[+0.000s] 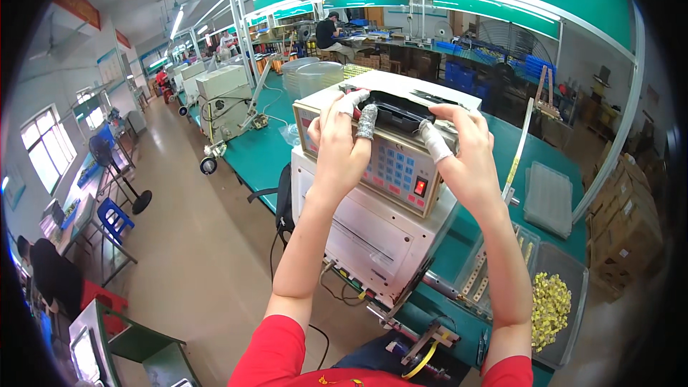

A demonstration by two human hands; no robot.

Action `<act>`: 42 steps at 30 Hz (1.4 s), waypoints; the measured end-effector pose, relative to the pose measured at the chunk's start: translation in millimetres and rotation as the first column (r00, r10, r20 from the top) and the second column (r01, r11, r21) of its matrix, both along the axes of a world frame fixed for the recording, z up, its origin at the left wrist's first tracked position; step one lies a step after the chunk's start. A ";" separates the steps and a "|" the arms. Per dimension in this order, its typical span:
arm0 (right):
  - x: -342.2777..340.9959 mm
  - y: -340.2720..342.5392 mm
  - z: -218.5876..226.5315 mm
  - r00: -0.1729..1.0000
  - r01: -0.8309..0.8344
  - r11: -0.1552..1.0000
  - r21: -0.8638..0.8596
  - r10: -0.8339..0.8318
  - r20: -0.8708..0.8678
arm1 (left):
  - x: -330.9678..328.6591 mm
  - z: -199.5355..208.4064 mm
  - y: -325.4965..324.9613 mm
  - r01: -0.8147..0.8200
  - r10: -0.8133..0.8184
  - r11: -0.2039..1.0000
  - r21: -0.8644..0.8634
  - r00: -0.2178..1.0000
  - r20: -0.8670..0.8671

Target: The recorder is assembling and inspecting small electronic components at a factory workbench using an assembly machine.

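Observation:
A shallow black plastic tray [401,113] is held between my two hands at the top edge of a control box [308,129] with a blue keypad and a lit red switch. My left hand [340,143] grips the tray's left end, its wrapped fingertips bent over the rim. At the other end, my right hand [466,147] holds the tray with a wrapped thumb against its near side and fingers behind. What lies inside the tray is hard to make out. Thin dark pieces [433,95] lie on the white top behind it.
Below stands a white machine housing [365,244] with cables. To the right on the green bench are flat clear trays [548,197] and a grey bin [567,340] of small yellow parts [550,308]. A winding fixture [423,358] is near my lap. A person [328,34] sits farther back.

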State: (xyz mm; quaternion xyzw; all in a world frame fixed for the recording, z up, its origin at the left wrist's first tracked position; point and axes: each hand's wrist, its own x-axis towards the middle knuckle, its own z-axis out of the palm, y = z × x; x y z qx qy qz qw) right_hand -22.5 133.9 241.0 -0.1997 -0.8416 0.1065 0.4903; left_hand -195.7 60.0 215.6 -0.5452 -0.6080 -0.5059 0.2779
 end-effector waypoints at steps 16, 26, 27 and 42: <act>65.1 -115.6 82.3 0.798 0.062 0.934 0.351 -0.258 0.545 | -1.1 7.2 -4.4 -0.042 0.054 0.991 0.130 0.994 -0.093; 107.4 -128.6 95.8 0.771 -0.024 0.995 0.099 -0.045 0.635 | 43.4 25.1 -20.2 0.153 -0.186 0.979 0.137 0.942 0.278; 111.6 -128.0 94.8 0.790 -0.020 0.993 0.113 -0.054 0.610 | 45.7 27.1 -23.3 0.124 -0.154 0.984 0.132 0.956 0.251; 105.0 -123.3 113.0 0.966 -0.035 0.965 0.259 -0.034 0.256 | 103.5 58.9 -153.0 0.931 -0.961 0.247 0.270 0.199 0.194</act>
